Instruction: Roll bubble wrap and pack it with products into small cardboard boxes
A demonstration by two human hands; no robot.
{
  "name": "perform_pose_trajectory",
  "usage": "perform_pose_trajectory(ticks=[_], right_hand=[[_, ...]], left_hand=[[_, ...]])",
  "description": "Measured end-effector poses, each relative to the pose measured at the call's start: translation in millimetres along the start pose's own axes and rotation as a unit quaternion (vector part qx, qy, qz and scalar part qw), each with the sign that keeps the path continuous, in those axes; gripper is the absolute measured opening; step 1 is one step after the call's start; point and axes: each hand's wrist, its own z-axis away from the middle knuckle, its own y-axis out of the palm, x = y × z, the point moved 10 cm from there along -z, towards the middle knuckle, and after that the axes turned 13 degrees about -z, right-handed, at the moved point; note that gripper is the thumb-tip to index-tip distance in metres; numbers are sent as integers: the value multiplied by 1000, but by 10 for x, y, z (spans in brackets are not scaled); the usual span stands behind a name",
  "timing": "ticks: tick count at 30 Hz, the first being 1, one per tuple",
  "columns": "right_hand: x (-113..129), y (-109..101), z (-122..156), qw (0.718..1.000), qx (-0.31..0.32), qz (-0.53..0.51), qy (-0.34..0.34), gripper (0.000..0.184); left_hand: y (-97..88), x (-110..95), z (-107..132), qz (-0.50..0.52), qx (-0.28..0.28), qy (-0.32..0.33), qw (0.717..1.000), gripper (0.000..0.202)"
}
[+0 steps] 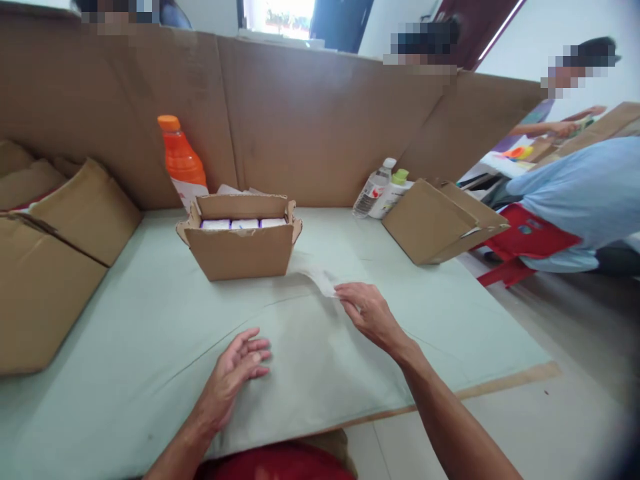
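My right hand (367, 312) rests on the pale green cloth (150, 347), its fingertips pinched on the edge of a thin white sheet (320, 277) that lies flat just in front of a small open cardboard box (240, 250). That box holds a row of white packs (244, 224). My left hand (237, 370) hovers low over the cloth nearer to me, palm turned inward, fingers loosely apart and holding nothing.
An orange bottle (181, 162) stands behind the box. A clear bottle (373, 189) and a green-capped one (393, 190) lean beside another open carton (440, 223). Cardboard walls ring the mat; folded cartons (55, 253) lie left. People sit at the right by a red stool (525, 243).
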Motion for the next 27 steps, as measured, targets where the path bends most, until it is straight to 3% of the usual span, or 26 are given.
perform_pose_trajectory(ticks=[4,6,8,12,16,20,23,25,27], right_hand=[[775,-126,125,991,60,-58,-103,32],[1035,-128,207,983,93,-80,-137,33],[1206,-89,283,974,124,-100,-159,33],[1358,21,314,965,137,-126,-186,34],[1315,271,182,969,102,-99,-201,35],[1071,709,179,972,166,-46,-161,40],[864,796,295,970,205,-56,-118,40],[768,720,286,978,174,-72,-85,35],[767,714,188,986,136,-73,-57,32]], left_hand=[[334,59,27,115,67,-41,990,101],[435,50,5,152,89,-34,984,100],[413,35,-36,167,68,-15,983,91],[-82,-12,-54,126,-119,32,984,74],[-692,-321,142,-41,-272,132,953,52],[-1250,-299,307,-151,-323,94,930,80],[-1623,-338,592,-207,-399,117,886,83],[-1677,-451,781,-259,-443,150,845,68],[-1484,-623,810,-332,-433,197,814,49]])
